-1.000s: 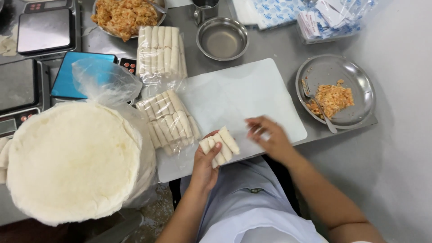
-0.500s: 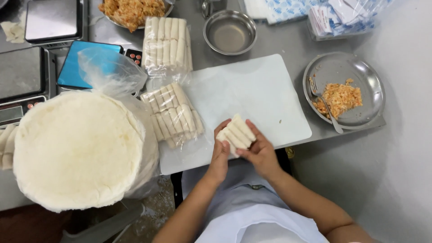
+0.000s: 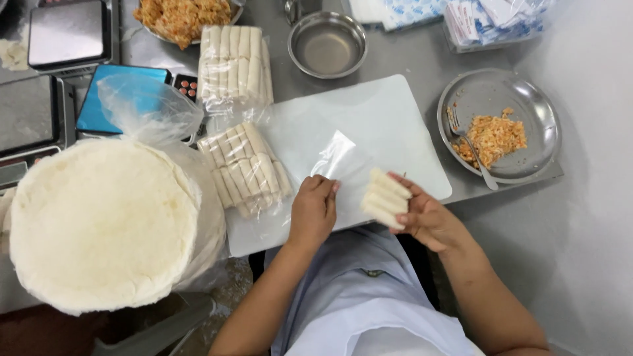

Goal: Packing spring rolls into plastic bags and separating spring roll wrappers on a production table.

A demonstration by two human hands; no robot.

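Over a steel table (image 3: 409, 62), the right hand (image 3: 425, 217) grips a bundle of spring rolls (image 3: 384, 198) above the white board (image 3: 369, 125) while left-hand fingers (image 3: 324, 190) pinch a clear bag (image 3: 333, 158) open beside them.

Bright, even overhead light, soft shadows, mild glare on the metal plate (image 3: 527, 99), slight blur throughout
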